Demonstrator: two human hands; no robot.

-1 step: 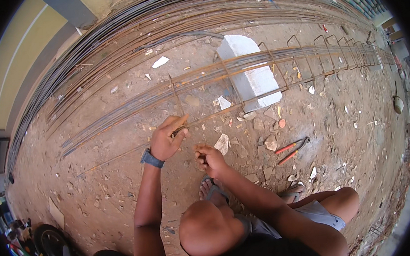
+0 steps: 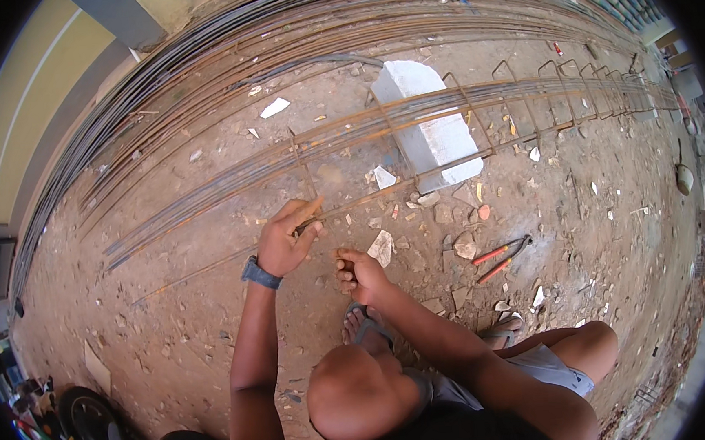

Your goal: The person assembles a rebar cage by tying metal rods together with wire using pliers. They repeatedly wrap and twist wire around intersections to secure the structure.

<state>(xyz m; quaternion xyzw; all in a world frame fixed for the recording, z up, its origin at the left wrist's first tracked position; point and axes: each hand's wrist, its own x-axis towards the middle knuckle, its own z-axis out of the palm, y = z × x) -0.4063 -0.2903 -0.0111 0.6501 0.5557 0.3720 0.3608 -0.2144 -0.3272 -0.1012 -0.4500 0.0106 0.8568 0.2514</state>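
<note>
My left hand [image 2: 287, 239], with a dark watch on its wrist, is closed round a rusty rebar [image 2: 193, 283] where it meets the lower end of a bent steel stirrup [image 2: 304, 168]. A little to the right and nearer to me, my right hand [image 2: 361, 273] has its fingers curled together; whatever they may hold is too small to make out. The rebar cage [image 2: 515, 88] runs off to the far right, its long bars passing through several stirrups. Under the bars stands a pale white block [image 2: 439, 142], propping them above the dirt.
Pincers with red handles [image 2: 502, 260] lie on the ground to the right. Stone and tile shards [image 2: 381, 248] are scattered about. Long loose rebars [image 2: 218, 53] curve along the far wall. Motorbike wheels [image 2: 88, 418] stand at lower left. My bent knee [image 2: 361, 395] is close below my hands.
</note>
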